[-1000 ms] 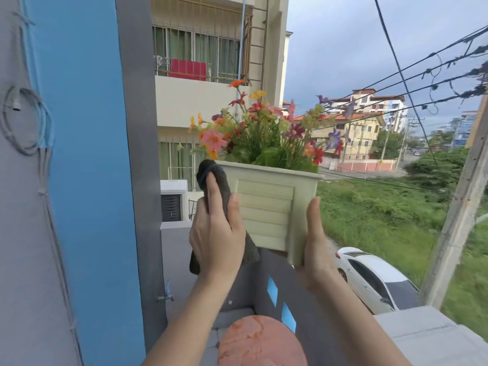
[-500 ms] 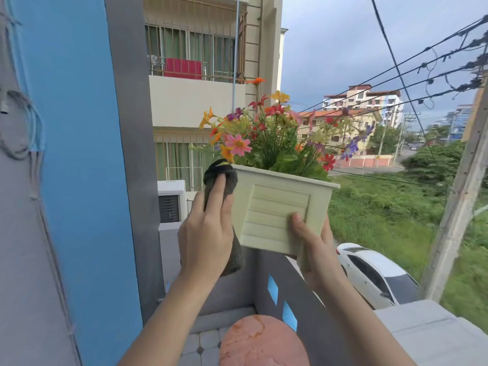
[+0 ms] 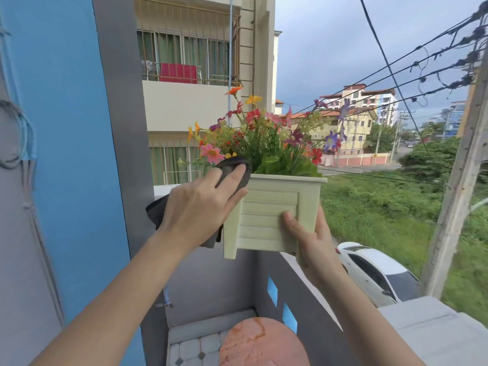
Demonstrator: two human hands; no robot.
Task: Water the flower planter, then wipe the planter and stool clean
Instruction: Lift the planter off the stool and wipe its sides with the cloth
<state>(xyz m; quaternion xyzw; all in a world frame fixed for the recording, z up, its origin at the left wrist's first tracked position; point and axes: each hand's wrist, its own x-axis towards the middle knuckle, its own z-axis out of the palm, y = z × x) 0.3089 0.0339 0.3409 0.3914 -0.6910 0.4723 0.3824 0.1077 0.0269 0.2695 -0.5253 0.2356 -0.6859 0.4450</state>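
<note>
The person holds a pale green plastic planter [image 3: 269, 210] up in the air over a balcony, clear of any surface, with its slatted front panel facing the camera and a bunch of mixed flowers [image 3: 264, 138] rising from it. The right hand [image 3: 314, 241] grips the planter at its lower right corner: the thumb [image 3: 289, 219] is pressed flat on the front panel, and the remaining fingers wrap round behind and under the box, out of sight. The left hand [image 3: 200, 204] lies over a dark grey cloth [image 3: 235, 170] and presses it against the planter's upper left corner and rim. Its fingers [image 3: 235, 175] are stretched fairly straight and slightly spread across the cloth, whose loose ends hang out to the left and below the palm; the left thumb is hidden. Directly below, near the bottom edge of the view, stands the stool [image 3: 261, 342] with a round reddish seat, on a pale tiled floor [image 3: 195, 347]. A grey balcony wall [image 3: 311, 291] runs just beside the stool, and a white car [image 3: 369, 270] is parked down beyond it.
</note>
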